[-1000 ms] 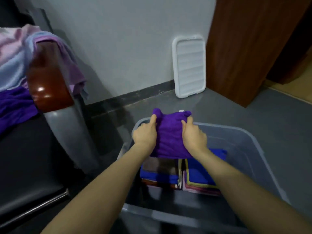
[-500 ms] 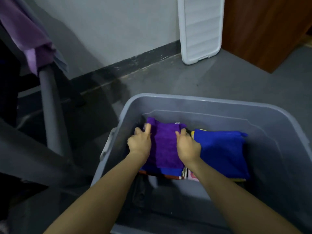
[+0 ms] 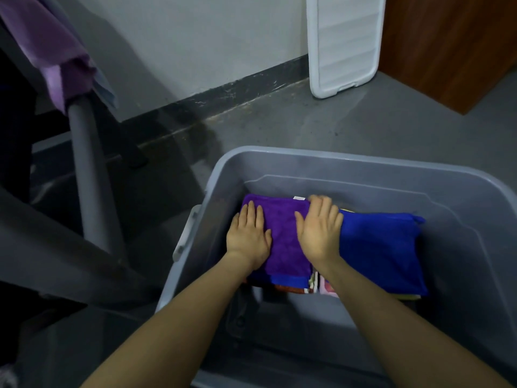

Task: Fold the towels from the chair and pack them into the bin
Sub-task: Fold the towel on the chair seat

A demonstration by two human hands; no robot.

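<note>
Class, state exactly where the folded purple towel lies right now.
In the head view the purple towel lies inside the grey bin, on the left stack, beside the blue towel, with the left hand and right hand flat on it.

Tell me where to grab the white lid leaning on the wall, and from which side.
Grip the white lid by its raised side rims, coming from the room-facing front. It stands upright against the wall, so its back is blocked and the long edges are exposed.
</note>
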